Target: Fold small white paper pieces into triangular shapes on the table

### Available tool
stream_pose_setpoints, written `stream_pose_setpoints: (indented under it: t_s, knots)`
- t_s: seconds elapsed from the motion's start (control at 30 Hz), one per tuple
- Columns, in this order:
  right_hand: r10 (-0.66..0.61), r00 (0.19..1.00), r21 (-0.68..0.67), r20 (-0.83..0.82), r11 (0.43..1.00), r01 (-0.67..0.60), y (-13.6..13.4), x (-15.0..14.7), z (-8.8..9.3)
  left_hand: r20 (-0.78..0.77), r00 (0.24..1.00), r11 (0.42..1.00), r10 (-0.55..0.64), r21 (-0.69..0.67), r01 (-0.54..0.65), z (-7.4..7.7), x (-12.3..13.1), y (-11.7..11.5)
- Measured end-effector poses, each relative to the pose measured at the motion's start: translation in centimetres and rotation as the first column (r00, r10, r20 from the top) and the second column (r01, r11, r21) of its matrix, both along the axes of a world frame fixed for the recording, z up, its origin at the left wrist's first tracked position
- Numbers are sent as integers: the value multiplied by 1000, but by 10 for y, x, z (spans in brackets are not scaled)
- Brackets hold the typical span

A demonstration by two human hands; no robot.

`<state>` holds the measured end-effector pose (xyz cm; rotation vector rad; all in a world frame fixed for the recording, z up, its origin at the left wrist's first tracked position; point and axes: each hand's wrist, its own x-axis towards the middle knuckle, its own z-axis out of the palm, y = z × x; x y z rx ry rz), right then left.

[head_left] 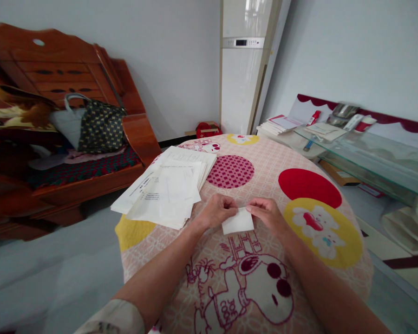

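A small folded white paper [238, 221] lies between my two hands on the round table's patterned cloth [251, 278]. My left hand [218, 209] has its fingers curled and pinches the paper's left top edge. My right hand [268, 212] pinches the right top corner with thumb and fingers closed. A loose stack of white printed sheets [167, 188] lies on the table just left of my left hand.
A wooden bench [73, 139] with a dark dotted bag [101, 126] stands at the left. A tall white floor air conditioner [243, 69] rises behind the table. At the right, a glass shelf [376, 148] holds books, papers and a metal bowl.
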<state>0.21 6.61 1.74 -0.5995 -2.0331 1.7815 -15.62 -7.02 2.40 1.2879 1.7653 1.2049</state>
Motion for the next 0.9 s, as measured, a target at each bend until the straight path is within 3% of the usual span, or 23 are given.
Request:
stream_pose_setpoints:
  t_s: [0.13,0.27,0.47,0.63,0.7,0.77,0.9]
  knots:
    - [22,1000,41,17,999,-23,-9,-4,-3,-58,998,999,24,28,-22,-2,4,2]
    - [-32,999,35,28,999,31,-9,-2,1,-72,997,999,33,28,-31,-2,4,2]
    - [-147,989,-77,25,986,149,1,5,7,44,996,997,78,0,-78,-3,-11,-3]
    - [-236,971,-78,-38,969,233,8,6,5,151,960,969,236,31,-244,-3,-21,-7]
    - [-256,962,26,-91,965,260,9,6,2,205,937,948,282,89,-305,-1,-19,-8]
    - [-249,949,225,-194,930,291,8,6,0,245,922,933,301,123,-337,1,-13,-7]
    - [-95,922,630,-376,703,330,-2,6,-2,408,876,941,257,99,-322,0,-2,-5]
